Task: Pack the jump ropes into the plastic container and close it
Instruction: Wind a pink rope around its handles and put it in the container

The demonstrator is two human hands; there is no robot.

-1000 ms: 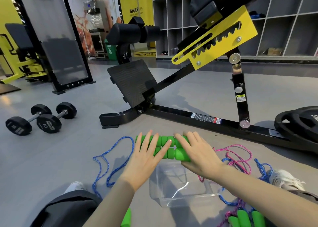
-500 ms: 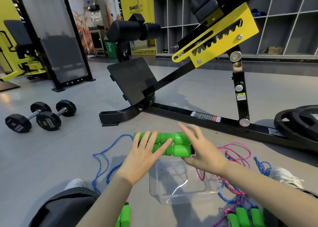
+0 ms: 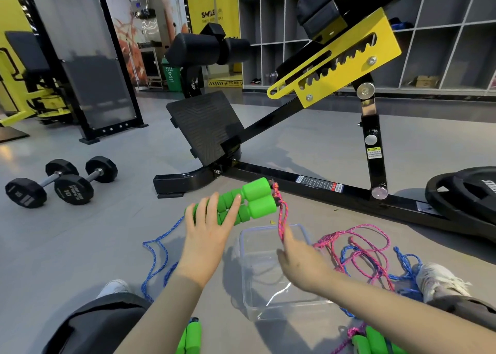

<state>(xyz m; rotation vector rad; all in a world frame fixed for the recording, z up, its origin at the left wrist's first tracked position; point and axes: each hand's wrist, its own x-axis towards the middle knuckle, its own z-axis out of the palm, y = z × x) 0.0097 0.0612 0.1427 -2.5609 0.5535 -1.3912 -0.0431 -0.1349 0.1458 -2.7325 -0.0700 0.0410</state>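
Handles [image 3: 259, 200]: two green foam ones, side by side, lifted off the floor just beyond the container [image 3: 248, 286].
Left grip [image 3: 206, 233]: fingers wrapped over the handles, holding them.
Right grip [image 3: 300, 259]: pinches the pink rope [image 3: 281, 221] hanging from them, above the open container.

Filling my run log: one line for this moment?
left hand holds handles | right hand pinches pink rope | container empty

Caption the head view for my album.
Left hand holds green handles by a clear container while right hand pinches their pink rope.
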